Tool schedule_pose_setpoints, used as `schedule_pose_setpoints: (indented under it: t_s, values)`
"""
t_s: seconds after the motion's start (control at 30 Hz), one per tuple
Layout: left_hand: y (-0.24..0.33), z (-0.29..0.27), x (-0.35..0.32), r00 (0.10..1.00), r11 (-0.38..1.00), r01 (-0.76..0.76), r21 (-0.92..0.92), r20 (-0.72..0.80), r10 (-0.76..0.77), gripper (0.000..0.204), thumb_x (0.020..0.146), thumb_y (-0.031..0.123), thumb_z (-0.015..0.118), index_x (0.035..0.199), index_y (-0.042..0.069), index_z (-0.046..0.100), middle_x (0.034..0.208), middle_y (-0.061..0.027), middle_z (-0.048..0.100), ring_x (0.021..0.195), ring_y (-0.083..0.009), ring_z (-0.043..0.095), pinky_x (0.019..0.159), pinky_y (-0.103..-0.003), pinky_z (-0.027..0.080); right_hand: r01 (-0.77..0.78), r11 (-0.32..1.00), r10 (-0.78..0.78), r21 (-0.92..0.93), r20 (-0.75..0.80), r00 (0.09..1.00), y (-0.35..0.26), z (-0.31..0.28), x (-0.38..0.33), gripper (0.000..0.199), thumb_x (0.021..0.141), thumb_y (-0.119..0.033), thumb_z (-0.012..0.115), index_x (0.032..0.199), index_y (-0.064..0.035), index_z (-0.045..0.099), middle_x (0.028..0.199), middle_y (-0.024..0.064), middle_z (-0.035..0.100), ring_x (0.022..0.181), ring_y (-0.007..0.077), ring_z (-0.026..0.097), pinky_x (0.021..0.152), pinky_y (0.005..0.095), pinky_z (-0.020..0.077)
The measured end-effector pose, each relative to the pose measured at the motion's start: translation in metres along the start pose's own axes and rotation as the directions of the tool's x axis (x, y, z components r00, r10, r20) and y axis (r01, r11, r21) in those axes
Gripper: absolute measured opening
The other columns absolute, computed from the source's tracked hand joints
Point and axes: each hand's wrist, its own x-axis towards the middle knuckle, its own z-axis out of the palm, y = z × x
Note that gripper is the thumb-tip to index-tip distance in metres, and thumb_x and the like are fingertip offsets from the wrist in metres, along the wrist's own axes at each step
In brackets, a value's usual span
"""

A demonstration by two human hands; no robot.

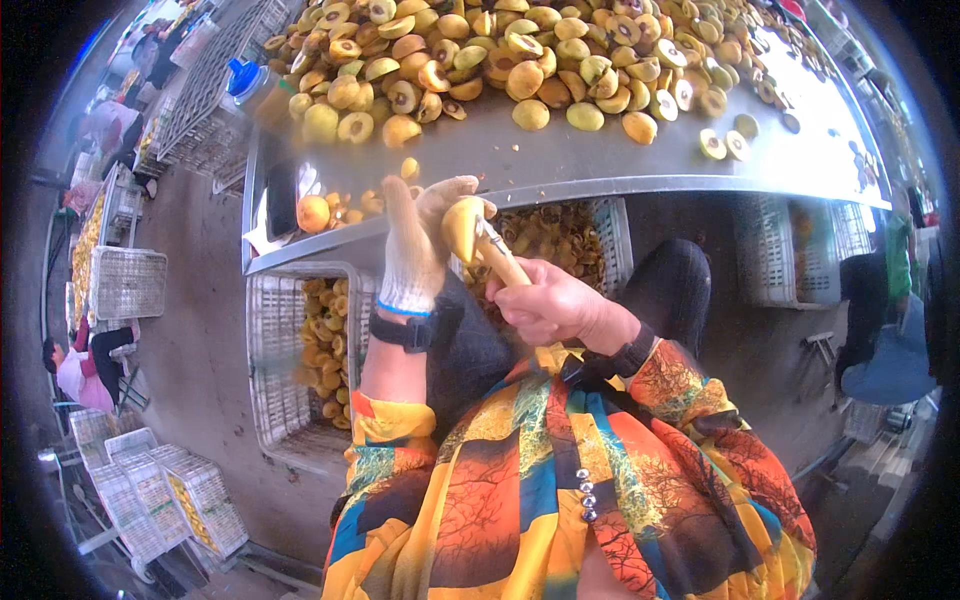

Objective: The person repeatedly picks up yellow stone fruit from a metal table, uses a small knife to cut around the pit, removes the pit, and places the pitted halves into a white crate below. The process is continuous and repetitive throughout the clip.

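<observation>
My left hand (412, 250), in a pale knitted glove with a blue cuff edge, grips a yellow peach piece (462, 228). In my bare right hand (556, 302) is a pitting tool with a wooden handle (508, 266); its metal end touches the fruit's right side. Whether the tip is inside the flesh is hidden. Both hands are above my lap, at the near edge of a metal table (570, 155). Beyond them lies a big heap of halved peaches (530, 80), many with dark pits or hollows showing.
A crate (275, 390) with peach pieces stands on the floor at left. Another crate (612, 240) of scraps is under the table edge. A blue-capped bottle (243, 80) and a dark flat object (281, 200) are on the table's left. Stacked crates (150, 490) and people surround the area.
</observation>
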Motion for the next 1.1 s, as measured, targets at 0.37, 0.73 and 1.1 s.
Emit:
schedule_pose_setpoints:
  t_s: [0.37,0.73,1.1]
  values:
    - [-0.024,0.027,-0.015,0.893,0.884,-0.313,0.346,-0.208,0.398,0.02,0.084,0.012,0.06,0.099,-0.001,0.063,0.088,-0.0066,0.063,0.076,-0.0124,0.058,0.068,-0.022,0.047,0.218,0.703,-0.465,-0.677,-0.206,0.861,0.023,-0.002,0.017,0.016,0.079,-0.011,0.055,0.092,-0.0029,0.049,0.062,0.0043,0.049,0.05,0.0111,0.046,0.045,0.0265,0.0396]
    - [-0.016,0.023,-0.009,0.991,0.956,0.066,-0.286,-0.097,-0.098,0.041,0.089,0.039,0.046,0.084,0.0,0.057,0.075,-0.0149,0.062,0.055,-0.0242,0.059,0.046,-0.029,0.047,-0.011,0.875,-0.183,-0.484,-0.352,0.918,0.014,0.038,0.009,0.017,0.081,-0.01,0.051,0.093,-0.004,0.042,0.06,0.0003,0.046,0.042,0.0086,0.045,0.038,0.0249,0.0394]
    - [-0.023,0.017,-0.009,0.958,0.977,-0.206,0.057,-0.189,0.214,0.042,0.088,0.041,0.051,0.086,0.0,0.06,0.077,-0.0151,0.062,0.062,-0.027,0.062,0.055,-0.033,0.053,0.084,0.859,-0.234,-0.504,-0.241,0.942,0.015,0.023,0.012,0.023,0.077,-0.009,0.051,0.097,0.0005,0.045,0.06,0.0082,0.051,0.043,0.0167,0.049,0.04,0.0316,0.0423]
